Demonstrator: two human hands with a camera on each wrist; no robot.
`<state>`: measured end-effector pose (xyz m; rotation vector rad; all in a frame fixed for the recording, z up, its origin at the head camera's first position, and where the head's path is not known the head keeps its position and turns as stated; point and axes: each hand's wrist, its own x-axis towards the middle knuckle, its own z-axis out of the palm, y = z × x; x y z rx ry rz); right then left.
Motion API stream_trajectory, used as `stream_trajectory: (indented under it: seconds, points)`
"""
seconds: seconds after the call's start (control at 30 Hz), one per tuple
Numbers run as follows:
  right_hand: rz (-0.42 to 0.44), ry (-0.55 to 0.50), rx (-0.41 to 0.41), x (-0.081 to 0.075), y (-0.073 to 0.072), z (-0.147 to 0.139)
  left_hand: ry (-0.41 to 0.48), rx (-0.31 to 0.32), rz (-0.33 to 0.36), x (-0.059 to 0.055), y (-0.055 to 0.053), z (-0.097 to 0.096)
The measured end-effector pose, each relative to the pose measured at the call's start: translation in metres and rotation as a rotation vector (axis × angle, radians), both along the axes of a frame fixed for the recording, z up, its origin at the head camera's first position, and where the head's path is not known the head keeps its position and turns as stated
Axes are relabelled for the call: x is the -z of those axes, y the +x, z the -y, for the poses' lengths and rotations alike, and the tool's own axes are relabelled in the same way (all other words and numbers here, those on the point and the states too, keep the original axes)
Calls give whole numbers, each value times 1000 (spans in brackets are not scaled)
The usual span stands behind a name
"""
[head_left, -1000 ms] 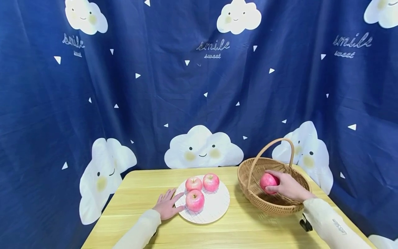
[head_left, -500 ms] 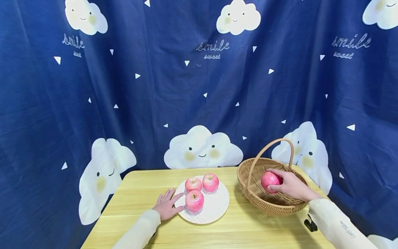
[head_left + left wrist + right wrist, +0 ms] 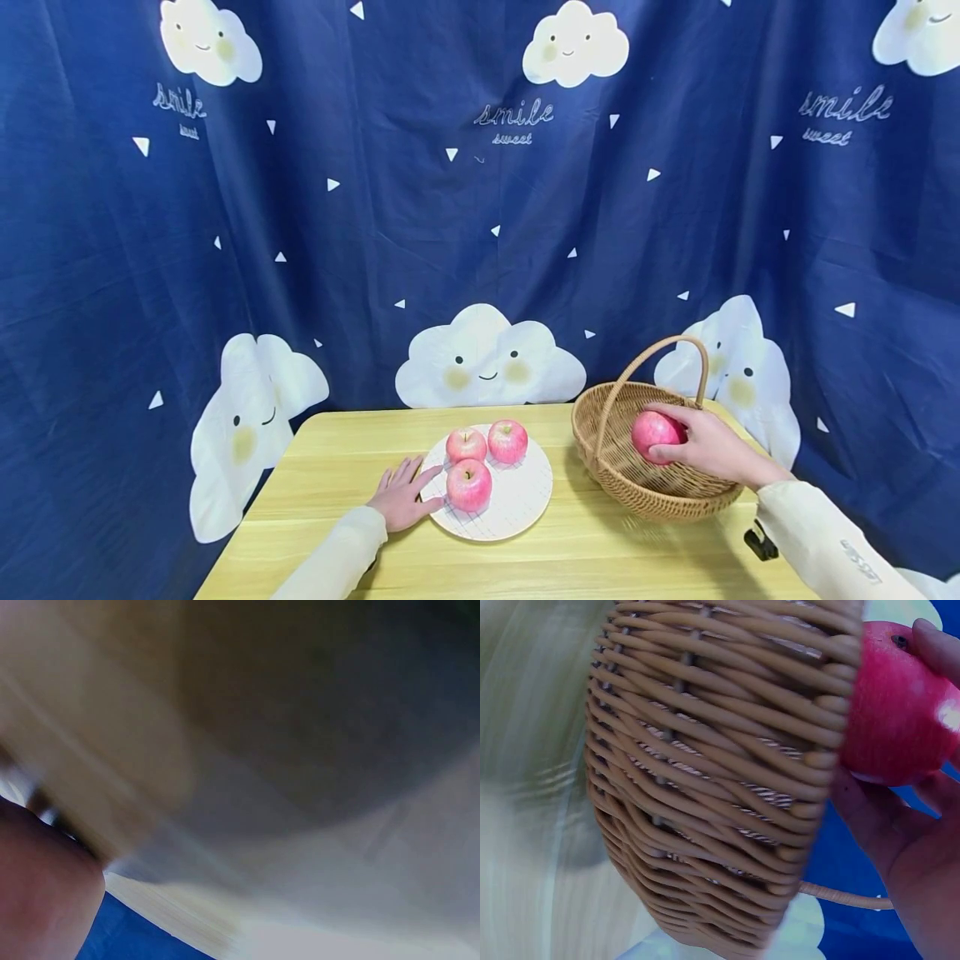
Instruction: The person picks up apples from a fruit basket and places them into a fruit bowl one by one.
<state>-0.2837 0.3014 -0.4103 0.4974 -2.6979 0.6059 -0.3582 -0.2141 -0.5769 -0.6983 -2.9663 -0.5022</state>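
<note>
In the head view my right hand [image 3: 708, 446] grips a red apple [image 3: 654, 437] over the opening of a wicker basket [image 3: 637, 492]. The right wrist view shows fingers and thumb around that apple [image 3: 900, 705], beside the woven wall of the basket [image 3: 712, 765]. My left hand [image 3: 399, 497] rests at the left rim of a white plate [image 3: 517, 508], fingers spread and relaxed. On the plate sit a front apple [image 3: 469, 485], a back-left apple [image 3: 466, 446] and a back-right apple [image 3: 507, 441]. The left wrist view is dark and blurred, with part of a hand [image 3: 45, 885] at its left edge.
The basket's arched handle [image 3: 651, 348] rises above its rim. Everything stands on a light wooden table [image 3: 360, 429]. Behind the table hangs a dark blue curtain [image 3: 420, 208] printed with clouds. A black wrist device [image 3: 761, 542] hangs below the right sleeve.
My right hand has shifted slightly to the right with the apple, still over the basket. The left hand and the apples on the plate stay in place.
</note>
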Motion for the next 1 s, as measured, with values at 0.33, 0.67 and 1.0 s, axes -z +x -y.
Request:
stream_trajectory:
  seconds: [0.33,0.67,1.0]
  points:
    - [-18,19,-19,-14,13,1,-15,-8,20,8,-6,0]
    - [-76,37,-53,-28,22,8,-8,-10,16,-2,-3,0]
    - [-126,48,-79,-35,31,15,-24,-20,26,-5,0,0]
